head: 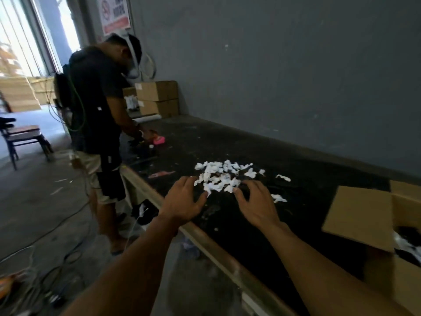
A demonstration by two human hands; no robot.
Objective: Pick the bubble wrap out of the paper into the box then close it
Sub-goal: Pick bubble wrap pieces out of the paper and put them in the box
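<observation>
A pile of small white crumpled scraps lies on the black tabletop; I cannot tell paper from bubble wrap among them. My left hand rests spread at the pile's near left edge, fingertips touching the scraps. On the pile's near right side my right hand is spread over the table, its fingers bent and holding nothing. An open cardboard box stands at the right edge with its flap raised; dark and white material shows inside.
Another person works at the table's far left end beside stacked cardboard boxes and a pink object. A few loose scraps lie to the right of the pile. Cables cross the floor on the left; a chair stands beyond.
</observation>
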